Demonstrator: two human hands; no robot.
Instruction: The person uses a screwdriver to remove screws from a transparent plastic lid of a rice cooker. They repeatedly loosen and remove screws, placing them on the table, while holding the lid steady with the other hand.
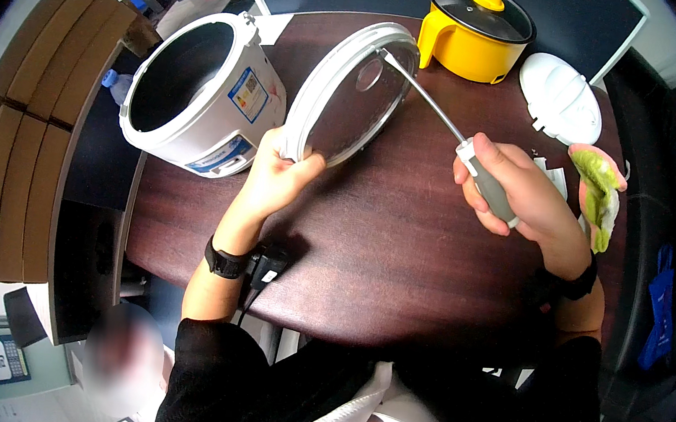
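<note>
My left hand (279,172) pinches the lower edge of a round white-rimmed lid (312,81), which is tilted up on its side above the table. My right hand (518,191) is wrapped round the grey and white handle of a screwdriver (431,103). Its metal shaft points up and to the left, and the tip reaches the lid's inner face near the upper rim; whether it touches cannot be told. To the left of the lid, a white rice cooker body (261,113) lies tilted with its dark inside showing.
A yellow pot (477,51) with a lid stands at the back. Right of it lie a white oval plastic cover (561,99) and a green and pink cloth (598,188). A black plug (268,266) with a cord sits by my left wrist. Stacked brown boxes (11,196) rise on the left.
</note>
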